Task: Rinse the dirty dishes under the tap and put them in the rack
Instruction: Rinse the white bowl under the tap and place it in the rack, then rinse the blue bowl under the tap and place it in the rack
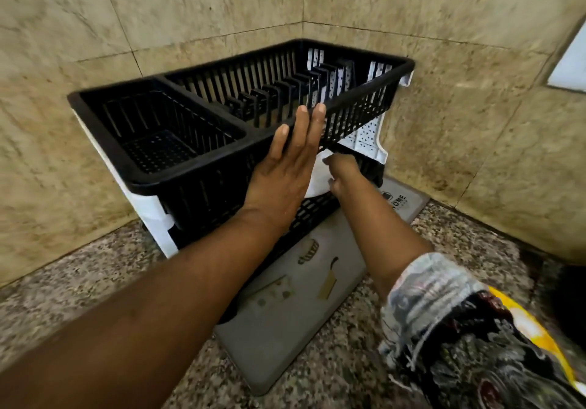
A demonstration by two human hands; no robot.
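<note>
Stage: racking | two-tier black slatted plastic rack (196, 183) in counter corner, upper tier bare | left hand (285, 167) flat, fingers straight against its front rim | right hand (341, 172) grips white dish (317, 180) at lower tier | seating unfinished; other dishes unseen.

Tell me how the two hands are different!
The left hand is flat with straight fingers, pressing the top rack's front wall; the right hand curls round a white dish. The left is up at the rim; the right reaches into the lower tier. Both are at the rack.
</note>
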